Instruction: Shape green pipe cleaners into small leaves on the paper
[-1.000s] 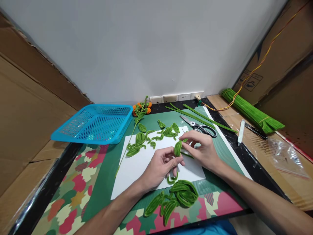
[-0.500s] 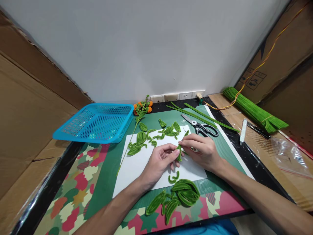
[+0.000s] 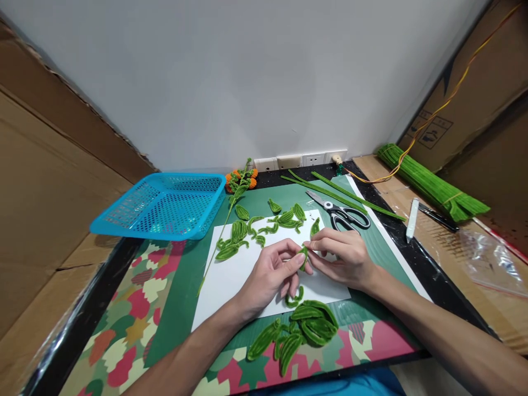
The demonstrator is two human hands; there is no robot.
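My left hand (image 3: 270, 275) and my right hand (image 3: 340, 258) meet over a white sheet of paper (image 3: 231, 275), both pinching one small green pipe-cleaner leaf (image 3: 304, 256) between their fingertips. Only a sliver of that leaf shows between the fingers. A short curled green piece (image 3: 293, 298) lies on the paper just below my left hand. Nearer to me sits a pile of finished green leaves (image 3: 299, 331). Several more leaves (image 3: 264, 223) are spread on the far part of the paper.
Black-handled scissors (image 3: 342, 214) and long green pipe cleaners (image 3: 342, 195) lie beyond my right hand. A blue mesh basket (image 3: 160, 206) stands at the left, an orange-flower stem (image 3: 235, 190) beside it. A green pipe-cleaner bundle (image 3: 433, 184), a white tool (image 3: 410, 220) and a plastic bag (image 3: 490, 261) are at the right.
The leaf, held upright and plainly visible a second ago, is now turned and squeezed between both hands' fingertips, so that little of it shows. The hands have closed together slightly.
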